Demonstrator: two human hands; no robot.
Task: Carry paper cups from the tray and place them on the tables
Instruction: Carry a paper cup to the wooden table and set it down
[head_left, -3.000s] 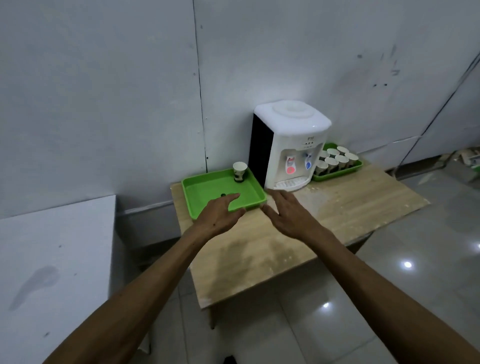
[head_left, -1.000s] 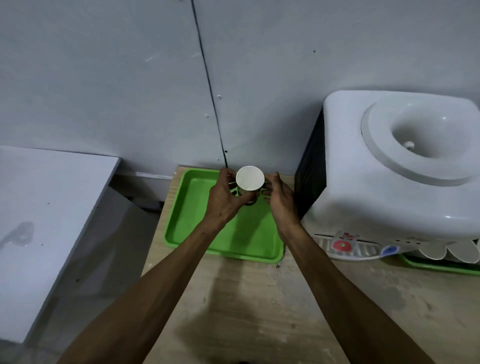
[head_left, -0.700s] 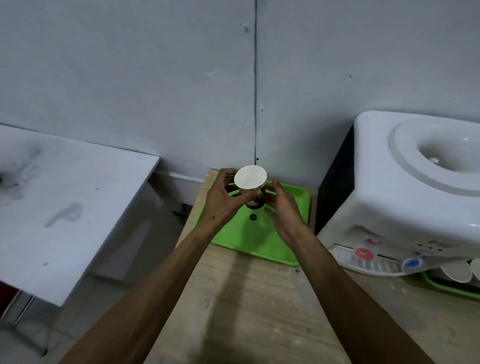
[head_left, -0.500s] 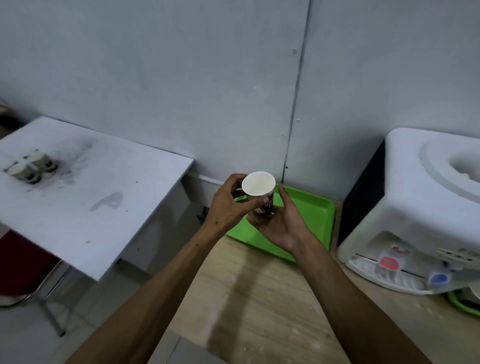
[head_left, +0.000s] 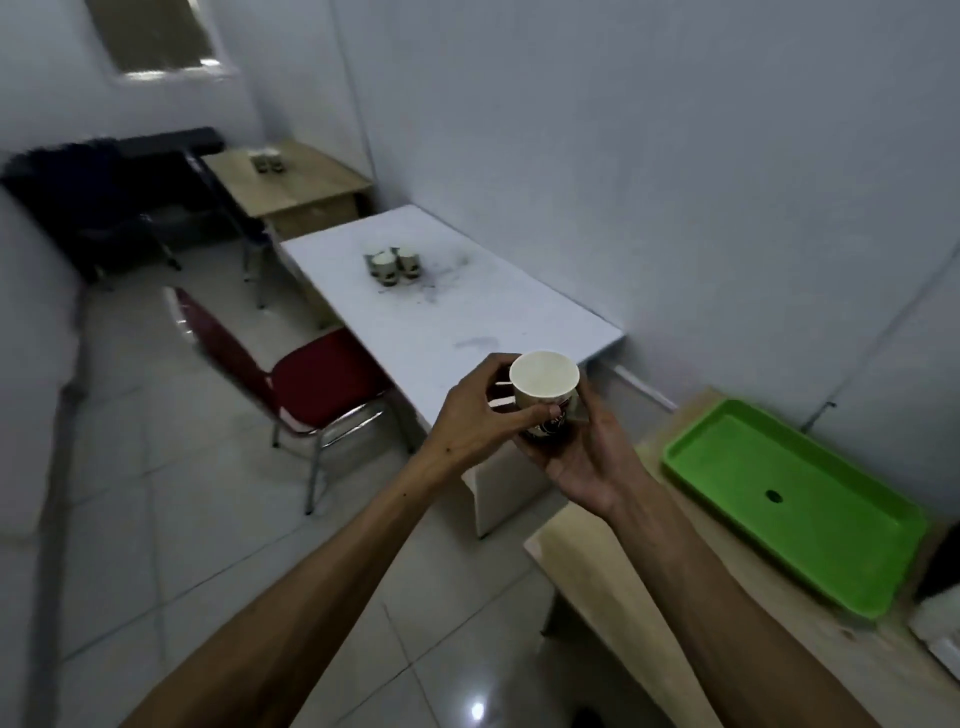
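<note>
A white paper cup (head_left: 544, 387) with a dark printed band stands upright in mid-air in front of me. My left hand (head_left: 480, 418) wraps its left side and my right hand (head_left: 579, 452) cups it from below and the right. The green tray (head_left: 795, 499) lies on the wooden table (head_left: 675, 613) at the right, with nothing in it but a dark spot. Ahead, a white table (head_left: 441, 306) carries a small cluster of paper cups (head_left: 390, 265). Further back, a second wooden table (head_left: 291, 182) holds more cups (head_left: 267, 163).
A red chair (head_left: 317, 384) with metal legs stands at the left side of the white table. Dark chairs (head_left: 114, 208) sit at the far left by the back wooden table. A tiled floor (head_left: 171, 519) lies between me and the tables. The wall runs along the right.
Both hands lifted the cup off the green tray and carried it left. My view swung left from the water dispenser toward the white table, which has come into sight.
</note>
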